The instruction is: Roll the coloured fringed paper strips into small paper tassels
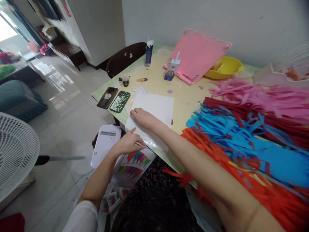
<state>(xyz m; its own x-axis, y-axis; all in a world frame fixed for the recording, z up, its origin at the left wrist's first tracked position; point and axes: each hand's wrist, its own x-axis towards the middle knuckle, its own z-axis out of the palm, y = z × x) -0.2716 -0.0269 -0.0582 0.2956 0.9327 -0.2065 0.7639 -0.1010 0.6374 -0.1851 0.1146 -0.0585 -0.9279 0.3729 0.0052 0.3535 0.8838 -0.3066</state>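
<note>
My right hand (143, 118) reaches across to the left part of the table, its fingers curled down where a white sheet (161, 104) meets a clear, glossy plastic bag (153, 139). The fingertips are hidden, so I cannot tell which of the two they grip. At the table's near edge is my left hand (127, 142), thumb and fingers spread apart, beside the bag's lower left edge. Below it, off the table edge, lies a printed sheet with colourful tassel pictures (134, 166). A stack of white printed papers (106, 143) sits left of my left hand.
Two phones (114, 98) and a hair clip (125, 80) lie at the table's left. Drink cartons (172, 69), a pink board (198, 54) and a yellow bowl (225, 69) stand behind. Blue (224, 129) and other coloured fringe strips cover the right. A white fan (18, 154) stands left.
</note>
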